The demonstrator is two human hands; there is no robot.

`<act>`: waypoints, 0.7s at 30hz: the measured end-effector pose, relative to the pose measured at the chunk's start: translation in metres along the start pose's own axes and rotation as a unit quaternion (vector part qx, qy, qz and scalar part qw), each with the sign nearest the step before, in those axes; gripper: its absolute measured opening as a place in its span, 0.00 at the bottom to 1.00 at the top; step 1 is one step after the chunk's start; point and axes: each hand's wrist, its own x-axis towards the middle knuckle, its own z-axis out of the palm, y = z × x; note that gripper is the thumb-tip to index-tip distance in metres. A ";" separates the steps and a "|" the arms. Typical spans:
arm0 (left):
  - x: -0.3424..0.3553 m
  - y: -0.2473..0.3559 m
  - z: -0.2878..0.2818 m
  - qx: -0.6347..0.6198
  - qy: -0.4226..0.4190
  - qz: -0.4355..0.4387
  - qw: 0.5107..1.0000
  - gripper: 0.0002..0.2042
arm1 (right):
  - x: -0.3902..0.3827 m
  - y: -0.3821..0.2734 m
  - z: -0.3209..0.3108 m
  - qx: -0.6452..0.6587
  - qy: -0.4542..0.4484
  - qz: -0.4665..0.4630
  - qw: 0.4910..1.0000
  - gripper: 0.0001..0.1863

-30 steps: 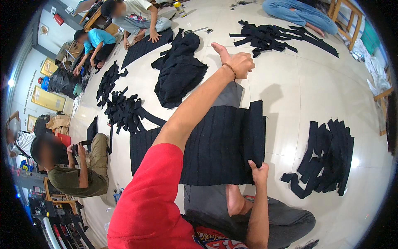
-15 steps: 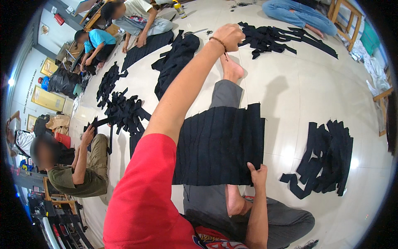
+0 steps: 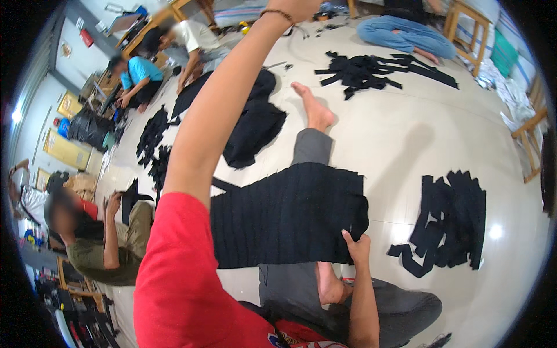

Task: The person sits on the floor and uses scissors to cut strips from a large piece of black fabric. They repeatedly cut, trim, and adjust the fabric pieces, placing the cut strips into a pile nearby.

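A black pleated or seamed fabric panel (image 3: 278,214) lies across my grey-trousered legs, with a bare foot showing above it. My right hand (image 3: 357,246) grips the panel's right end, thumb on top. My left arm is raised high across the view; my left hand (image 3: 299,8), wearing a beaded bracelet, is at the top edge, its fingers mostly cut off, so what it holds cannot be made out. A pile of black strips (image 3: 447,220) lies on the floor to the right of the panel.
Several co-workers sit around the tiled floor (image 3: 394,139), one in olive (image 3: 98,261) at left. More black cloth (image 3: 255,133) and strip piles (image 3: 362,72) lie ahead. Scissors (image 3: 278,65) lie near the cloth. Wooden chairs (image 3: 464,23) stand at right, bags and furniture at left.
My left hand has risen and moved up to the top edge. The panel's right end has shifted and curled slightly, still in my right hand. The olive-shirted co-worker's hands have moved.
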 end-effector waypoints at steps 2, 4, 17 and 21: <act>-0.009 0.039 -0.007 -0.038 -0.071 -0.063 0.995 0.13 | 0.000 -0.012 -0.016 -0.063 0.059 -0.024 0.996 0.20; -0.025 0.066 -0.016 -0.068 -0.111 -0.052 0.990 0.11 | -0.005 -0.030 -0.031 -0.154 0.144 -0.081 0.974 0.21; -0.140 0.282 0.028 -0.721 -0.292 -0.070 0.624 0.04 | -0.083 -0.241 -0.203 0.235 0.135 -0.299 0.915 0.26; -0.182 0.321 0.055 -0.764 -0.352 -0.118 0.528 0.05 | -0.088 -0.231 -0.207 0.221 0.101 -0.318 0.916 0.17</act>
